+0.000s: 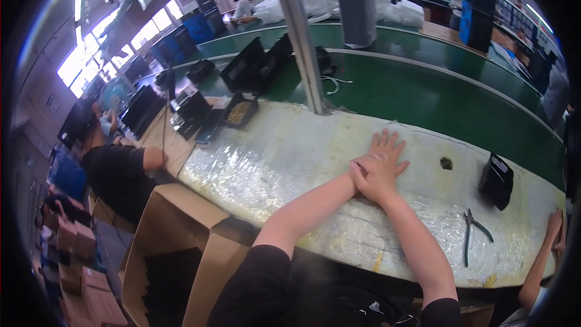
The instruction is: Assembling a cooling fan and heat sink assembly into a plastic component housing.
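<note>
My left hand point(389, 146) lies on the worktable point(302, 139), palm down, fingers spread toward the far edge. Across its wrist and back is my right hand point(375, 180), its fingers closed around it. No tool is visible in either one. To their right, a pair of pliers point(468, 233) with dark green handles rests on the plastic-covered top, its jaws pointing away from me. Beyond the pliers stands a small black plastic part point(497, 181), apart from my hands. A dark round hole point(446, 163) shows in the tabletop nearer to my fingers.
A metal post point(299, 42) rises at the table's far edge, before a green conveyor point(411, 88). Far left stands a black tray of small brass-coloured pieces point(240, 112). An open cardboard box point(181, 206) is beside me. Co-workers sit left; another person's arm point(538, 260) reaches in at right.
</note>
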